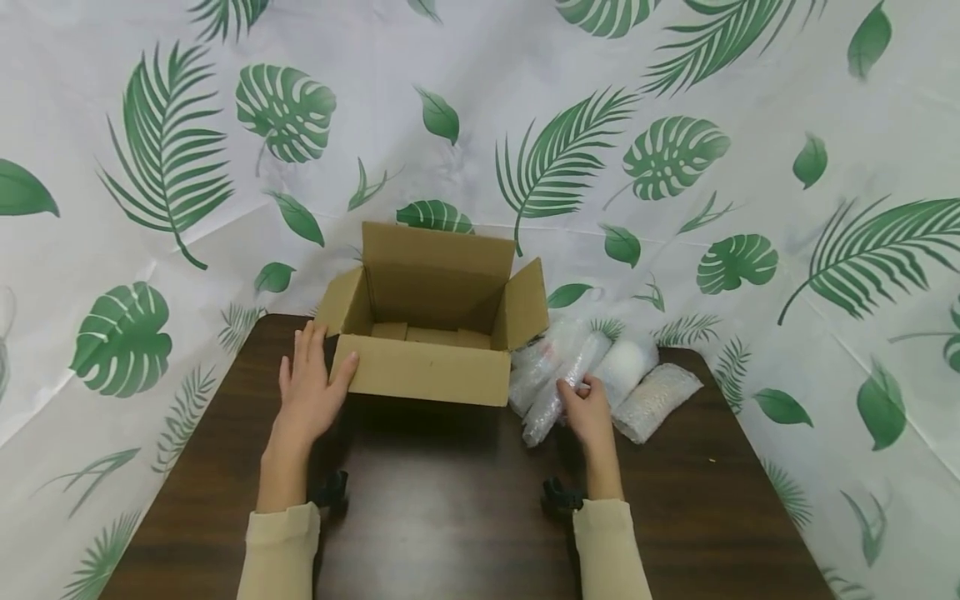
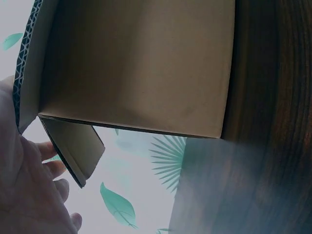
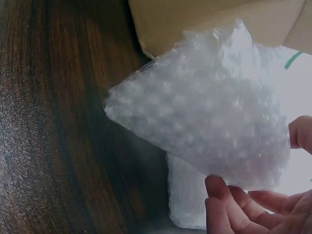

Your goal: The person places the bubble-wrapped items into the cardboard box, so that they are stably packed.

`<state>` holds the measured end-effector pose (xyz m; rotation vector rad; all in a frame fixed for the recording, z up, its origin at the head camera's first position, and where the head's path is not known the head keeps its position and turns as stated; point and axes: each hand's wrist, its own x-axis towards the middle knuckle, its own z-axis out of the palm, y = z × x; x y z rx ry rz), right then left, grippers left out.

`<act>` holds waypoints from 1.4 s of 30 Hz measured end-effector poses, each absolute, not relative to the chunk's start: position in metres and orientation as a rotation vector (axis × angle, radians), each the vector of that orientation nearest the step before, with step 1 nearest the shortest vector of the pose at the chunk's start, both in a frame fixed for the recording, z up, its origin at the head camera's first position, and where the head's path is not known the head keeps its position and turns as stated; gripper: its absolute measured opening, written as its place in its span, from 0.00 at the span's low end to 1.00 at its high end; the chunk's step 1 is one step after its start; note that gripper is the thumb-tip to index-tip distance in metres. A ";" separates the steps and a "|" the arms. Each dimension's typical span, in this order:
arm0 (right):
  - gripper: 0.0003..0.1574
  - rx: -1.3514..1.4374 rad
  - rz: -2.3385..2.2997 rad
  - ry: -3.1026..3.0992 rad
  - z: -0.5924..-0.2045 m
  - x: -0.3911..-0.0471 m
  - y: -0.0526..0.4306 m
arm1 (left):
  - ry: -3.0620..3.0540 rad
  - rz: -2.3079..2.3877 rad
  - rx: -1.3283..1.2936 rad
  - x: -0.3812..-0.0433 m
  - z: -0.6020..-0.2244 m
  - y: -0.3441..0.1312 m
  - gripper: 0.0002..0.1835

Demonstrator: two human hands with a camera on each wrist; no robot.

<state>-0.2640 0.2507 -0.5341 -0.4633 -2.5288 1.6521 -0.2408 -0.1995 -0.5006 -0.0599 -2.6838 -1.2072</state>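
An open cardboard box (image 1: 431,371) stands at the far side of the table. My left hand (image 1: 307,387) is at its front left corner, the thumb by the front flap and the fingers extended along the left flap (image 1: 341,302). In the left wrist view those fingers (image 2: 54,169) show partly behind a flap. To the right of the box, my right hand (image 1: 588,412) pinches a bubble-wrapped package (image 3: 204,112) between thumb and fingers. The wrap blurs what is inside. A bubble-wrapped roll (image 1: 657,400) lies just right of that hand.
Several more bubble-wrapped packages, one with a white item (image 1: 624,365), lie bunched against the box's right side. Dark wood table (image 1: 427,517) extends in front of the box. A white curtain (image 1: 480,108) with green leaves hangs close behind and beside the table.
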 end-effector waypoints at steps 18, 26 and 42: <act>0.35 -0.341 1.392 -2.542 -0.472 -0.255 0.278 | -2.704 -1.143 -0.099 -0.239 -0.499 -0.199 0.47; 0.38 -0.209 1.203 -2.571 -0.414 -0.252 0.284 | -2.703 -1.157 -0.095 -0.240 -0.501 -0.200 0.48; 0.39 0.116 0.822 -2.699 -0.322 -0.264 0.248 | -2.703 -1.139 -0.084 -0.237 -0.499 -0.197 0.48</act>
